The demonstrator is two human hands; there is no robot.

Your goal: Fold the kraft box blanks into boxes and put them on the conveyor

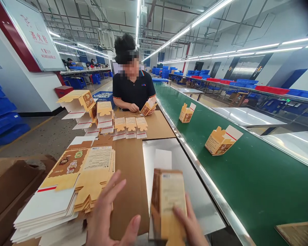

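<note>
Head view: right hand (191,223) grips a part-formed printed carton (169,205), upright, just beside the green conveyor belt (259,184). Left hand (110,215) is spread wide and empty, near the stack of flat carton blanks (74,184) away from the belt. Risk: a one-handed hold may let the carton buckle or slip; a careless left hand could fan the stack.

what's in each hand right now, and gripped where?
Right hand holds a folded tan cardboard carton by its lower right edge. Left hand is open, holding nothing, beside the carton.
</note>
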